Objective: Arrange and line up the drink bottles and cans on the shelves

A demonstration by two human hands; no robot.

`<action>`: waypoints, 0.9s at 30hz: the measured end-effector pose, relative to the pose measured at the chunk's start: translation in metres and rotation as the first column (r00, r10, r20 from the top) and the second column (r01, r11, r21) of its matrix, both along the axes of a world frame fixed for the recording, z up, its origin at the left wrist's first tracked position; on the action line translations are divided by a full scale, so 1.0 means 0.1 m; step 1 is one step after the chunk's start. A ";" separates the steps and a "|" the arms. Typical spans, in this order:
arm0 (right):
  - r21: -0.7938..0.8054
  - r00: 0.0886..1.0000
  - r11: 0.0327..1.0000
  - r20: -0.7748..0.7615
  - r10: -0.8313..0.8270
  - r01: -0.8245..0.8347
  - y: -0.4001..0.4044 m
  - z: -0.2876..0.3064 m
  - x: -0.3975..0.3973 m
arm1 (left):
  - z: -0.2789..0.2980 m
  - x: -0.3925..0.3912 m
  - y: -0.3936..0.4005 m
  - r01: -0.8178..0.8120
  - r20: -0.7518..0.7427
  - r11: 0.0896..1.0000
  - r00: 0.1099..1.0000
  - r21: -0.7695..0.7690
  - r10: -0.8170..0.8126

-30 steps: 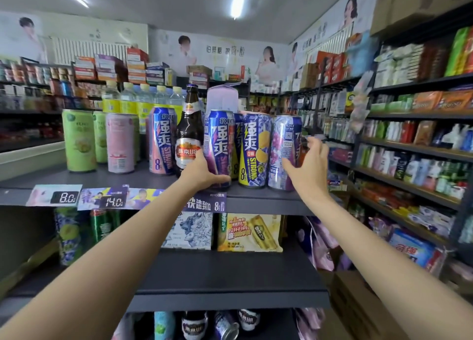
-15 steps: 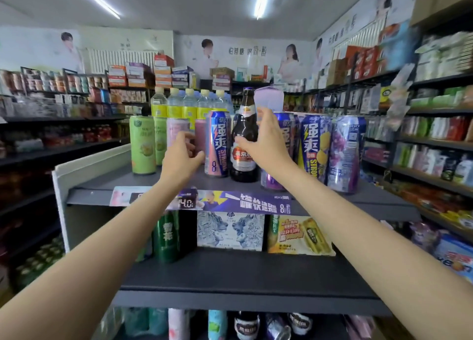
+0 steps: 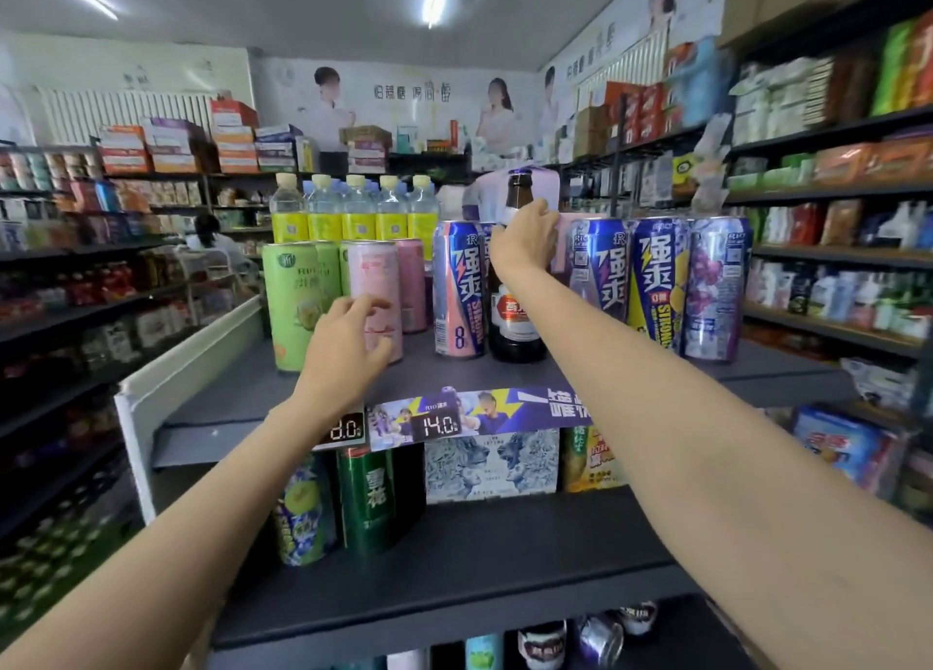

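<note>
From the head camera, the top shelf carries the drinks in a row: a green can, a pink can, a blue can, and a brown beer bottle. The left hand has its fingers loosely curled against the pink can's front. The right hand is wrapped round the beer bottle's upper body. Yellow-labelled bottles stand behind the cans.

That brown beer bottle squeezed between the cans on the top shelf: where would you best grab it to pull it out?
Probably by its shoulder or neck, from above and the front. The brown beer bottle stands upright with a blue can close on its left, so its lower body is hemmed in, while its neck rises clear above the can tops. The right hand is already up there.
</note>
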State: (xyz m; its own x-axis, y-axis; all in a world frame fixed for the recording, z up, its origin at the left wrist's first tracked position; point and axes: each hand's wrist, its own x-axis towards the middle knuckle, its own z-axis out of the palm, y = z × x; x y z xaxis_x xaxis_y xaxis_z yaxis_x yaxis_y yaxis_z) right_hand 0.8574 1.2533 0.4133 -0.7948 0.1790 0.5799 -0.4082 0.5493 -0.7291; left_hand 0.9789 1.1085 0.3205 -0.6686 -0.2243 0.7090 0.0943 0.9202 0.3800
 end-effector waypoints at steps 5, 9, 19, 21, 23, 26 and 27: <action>-0.033 0.999 0.999 -0.020 -0.035 0.035 -0.06 0.02 0.09 | -0.01 0.02 -0.04 0.030 -0.010 1.000 1.000 0.007 -0.030; -0.015 0.996 0.999 -0.078 -0.041 0.040 -0.04 0.00 0.19 | 0.02 0.02 -0.02 0.068 -0.063 0.997 0.996 0.022 -0.067; -0.162 0.922 0.922 -0.228 0.312 -0.352 0.22 0.29 0.92 | 0.15 0.15 0.37 0.386 -0.175 0.895 0.919 0.223 -0.353; -0.222 0.868 0.844 -0.224 0.443 -0.487 0.37 0.36 1.14 | 0.19 0.25 0.43 0.520 -0.141 0.793 0.853 0.319 -0.503; -0.244 0.804 0.767 -0.225 0.550 -0.593 0.54 0.32 1.33 | 0.16 0.45 0.48 0.608 -0.102 0.690 0.774 0.391 -0.624; -0.188 0.731 0.706 -0.210 0.650 -0.682 0.71 0.06 1.57 | -0.10 0.79 0.57 0.618 0.014 0.627 0.707 0.474 -0.707; -0.189 0.709 0.684 -0.204 0.675 -0.705 0.75 -0.07 1.63 | -0.24 0.89 0.60 0.609 0.030 0.606 0.692 0.511 -0.721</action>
